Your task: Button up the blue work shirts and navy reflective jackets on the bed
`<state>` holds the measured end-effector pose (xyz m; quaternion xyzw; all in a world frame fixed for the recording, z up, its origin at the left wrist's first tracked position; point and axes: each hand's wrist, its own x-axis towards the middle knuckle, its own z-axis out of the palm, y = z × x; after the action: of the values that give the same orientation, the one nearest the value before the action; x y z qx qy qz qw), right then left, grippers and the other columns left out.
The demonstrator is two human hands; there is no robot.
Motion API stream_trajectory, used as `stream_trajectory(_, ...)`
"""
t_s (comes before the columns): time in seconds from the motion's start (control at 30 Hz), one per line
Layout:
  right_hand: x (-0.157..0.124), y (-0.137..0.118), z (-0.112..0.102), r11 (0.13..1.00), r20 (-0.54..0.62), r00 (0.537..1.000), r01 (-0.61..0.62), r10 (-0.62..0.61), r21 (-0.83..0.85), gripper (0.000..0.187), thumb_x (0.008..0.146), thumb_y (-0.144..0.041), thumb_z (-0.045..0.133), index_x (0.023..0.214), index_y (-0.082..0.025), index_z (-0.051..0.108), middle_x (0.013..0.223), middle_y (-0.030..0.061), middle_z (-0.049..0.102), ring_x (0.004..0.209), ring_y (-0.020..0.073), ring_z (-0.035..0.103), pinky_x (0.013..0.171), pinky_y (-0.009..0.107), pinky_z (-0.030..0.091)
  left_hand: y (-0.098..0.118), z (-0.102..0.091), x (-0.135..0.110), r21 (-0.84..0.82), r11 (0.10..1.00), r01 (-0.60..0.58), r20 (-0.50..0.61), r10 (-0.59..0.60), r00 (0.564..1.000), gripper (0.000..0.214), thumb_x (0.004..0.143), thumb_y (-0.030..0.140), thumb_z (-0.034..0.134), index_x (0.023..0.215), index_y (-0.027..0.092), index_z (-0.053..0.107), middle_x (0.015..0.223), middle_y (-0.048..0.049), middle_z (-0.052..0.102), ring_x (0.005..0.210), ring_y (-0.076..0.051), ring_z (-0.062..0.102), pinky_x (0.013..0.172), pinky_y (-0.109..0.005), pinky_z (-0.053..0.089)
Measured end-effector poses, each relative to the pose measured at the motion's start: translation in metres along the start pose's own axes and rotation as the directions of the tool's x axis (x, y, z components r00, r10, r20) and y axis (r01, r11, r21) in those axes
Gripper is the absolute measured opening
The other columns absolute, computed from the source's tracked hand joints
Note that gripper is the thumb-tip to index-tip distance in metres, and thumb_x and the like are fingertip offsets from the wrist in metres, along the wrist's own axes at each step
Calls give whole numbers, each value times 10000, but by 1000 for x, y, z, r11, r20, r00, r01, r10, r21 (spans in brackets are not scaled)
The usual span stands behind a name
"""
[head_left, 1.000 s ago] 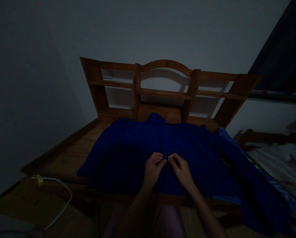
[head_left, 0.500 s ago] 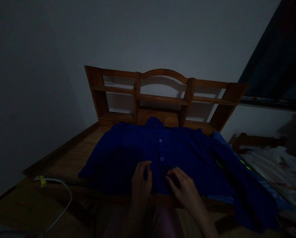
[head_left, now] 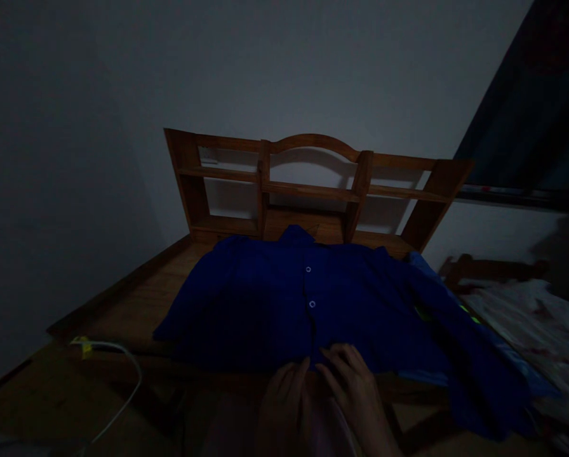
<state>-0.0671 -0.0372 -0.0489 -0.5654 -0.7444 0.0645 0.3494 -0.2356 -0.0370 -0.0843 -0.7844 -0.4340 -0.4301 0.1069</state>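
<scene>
A dark blue long-sleeved shirt (head_left: 260,298) lies spread front up on a wooden desk (head_left: 155,292), collar toward the far side. Two pale ring-like buttons show on its front strip, an upper button (head_left: 308,269) and a lower button (head_left: 312,304). At the near edge of the shirt, my left hand (head_left: 284,400) is closed, its fingertips pinching cloth beside the front opening. Just right of it, my right hand (head_left: 354,384) has thumb and fingers drawn together on the cloth at the same opening. What lies under the fingertips is hard to see in the dim light.
A wooden shelf unit (head_left: 313,187) stands at the desk's back against the wall. Light blue cloth (head_left: 422,377) shows under the shirt on the right. A white cable (head_left: 134,362) with a yellow tag hangs at left. Pale bedding (head_left: 527,317) lies at right.
Both hands have moved down along the front opening, toward me, to the shirt's near edge. They are now closer together, and the cloth strip between them has shifted slightly.
</scene>
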Motion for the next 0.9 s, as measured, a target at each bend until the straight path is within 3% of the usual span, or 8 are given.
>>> stream_trajectory(0.13,1,2,1,993,-57,996,-67,72,97,357,888,-277,535,1244,-257,524,1098,72,503,1001,204,534,844,310,483,9,-4,6,81,996,-24,117,15,993,423,873,135,359,1280,133,474,1313,-59,514,1162,-203,482,927,-325,421)
stream_trajectory(0.2,3,6,0,977,-97,985,-125,143,171,357,883,-309,546,1230,-227,538,1057,70,518,920,181,564,788,278,492,15,-6,13,110,989,97,171,-115,978,473,883,144,353,1355,147,384,1365,-91,451,1208,-230,437,932,-372,401)
stream_trajectory(0.3,8,10,-3,951,-140,966,-179,218,251,357,852,-352,591,1168,-188,576,951,56,543,814,162,573,746,266,482,22,-8,29,60,960,274,256,-280,925,502,910,222,368,1406,218,294,1298,-103,510,1141,-239,479,931,-425,376)
stream_trajectory(0.4,12,12,-3,938,-148,953,-217,263,269,345,833,-375,612,1120,-185,593,858,31,555,758,154,564,709,260,466,23,-3,45,-65,911,408,324,-368,872,451,908,330,392,1348,235,411,1152,-99,604,1041,-255,526,932,-465,361)
stream_trajectory(0.5,14,12,3,932,-187,933,-255,307,257,279,837,-378,603,1043,-191,617,810,17,560,705,146,549,657,254,442,15,6,60,-204,797,569,380,-471,796,395,884,358,427,1230,214,552,1081,-106,639,1011,-263,551,915,-441,386)
stream_trajectory(0.6,15,10,10,930,-263,912,-239,313,280,199,876,-346,546,974,-197,634,851,26,568,754,151,550,686,256,430,1,11,71,-391,630,671,483,-480,732,361,831,342,511,1163,229,599,1010,-72,671,905,-217,606,822,-334,448)
stream_trajectory(0.73,17,4,10,908,-302,903,-181,305,378,165,872,-329,556,921,-205,653,933,36,561,860,156,551,758,249,427,-14,10,79,-526,416,742,617,-415,669,375,774,351,572,1121,215,614,717,-18,688,691,-176,638,623,-241,453)
stream_trajectory(0.9,18,-7,7,902,-227,941,-140,249,409,159,882,-306,551,962,-223,662,966,31,567,879,148,557,783,236,429,-17,12,79,-531,406,744,608,-429,668,240,764,329,566,958,226,663,784,-9,708,757,-170,655,678,-233,462)
